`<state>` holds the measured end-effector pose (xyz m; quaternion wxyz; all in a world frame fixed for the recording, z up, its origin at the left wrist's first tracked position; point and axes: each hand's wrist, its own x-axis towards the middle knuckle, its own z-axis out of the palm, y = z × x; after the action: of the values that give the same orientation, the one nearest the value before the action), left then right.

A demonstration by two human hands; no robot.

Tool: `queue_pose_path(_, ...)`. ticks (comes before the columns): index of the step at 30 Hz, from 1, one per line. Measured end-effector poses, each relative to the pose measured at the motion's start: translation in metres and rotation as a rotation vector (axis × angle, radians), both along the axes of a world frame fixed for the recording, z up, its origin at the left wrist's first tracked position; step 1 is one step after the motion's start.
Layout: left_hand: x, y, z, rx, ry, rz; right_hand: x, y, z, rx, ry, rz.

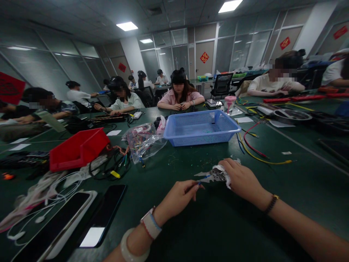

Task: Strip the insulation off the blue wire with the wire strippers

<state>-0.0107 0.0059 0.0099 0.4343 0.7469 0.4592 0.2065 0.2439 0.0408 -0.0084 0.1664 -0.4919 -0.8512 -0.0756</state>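
Observation:
My left hand [180, 198] pinches a short blue wire [204, 177] between thumb and fingers. The far end of that wire lies at the jaws of a pair of wire strippers [216, 174]. Around the tool's handles, partly wrapped in white material, my right hand [241, 178] is closed. The jaws point left toward my left hand and look slightly apart. My right palm hides most of the handles. Both hands are just above the dark green table [218, 225].
Beyond my hands stands a blue plastic basket [201, 140]. A red bin [79, 149], a clear bag of wires [145, 142], phones [103, 214] and white earphones [40, 219] lie left. Yellow and red cables [261, 158] curve at right. Several people sit around the tables.

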Motion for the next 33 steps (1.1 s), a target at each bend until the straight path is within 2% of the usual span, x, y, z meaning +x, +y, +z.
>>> queue_pose_path(10, -0.002, 0.0, -0.003, -0.002, 0.016, -0.004, 0.005, 0.007, -0.015, 0.05, 0.047, 0.067)
queue_pose_path(22, -0.002, 0.001, 0.0, 0.009, 0.056, -0.019, 0.003, 0.005, -0.012, 0.027, 0.066, 0.059)
queue_pose_path(33, -0.001, -0.001, 0.002, 0.085, 0.094, -0.039, 0.004, 0.006, -0.011, 0.053, -0.026, 0.047)
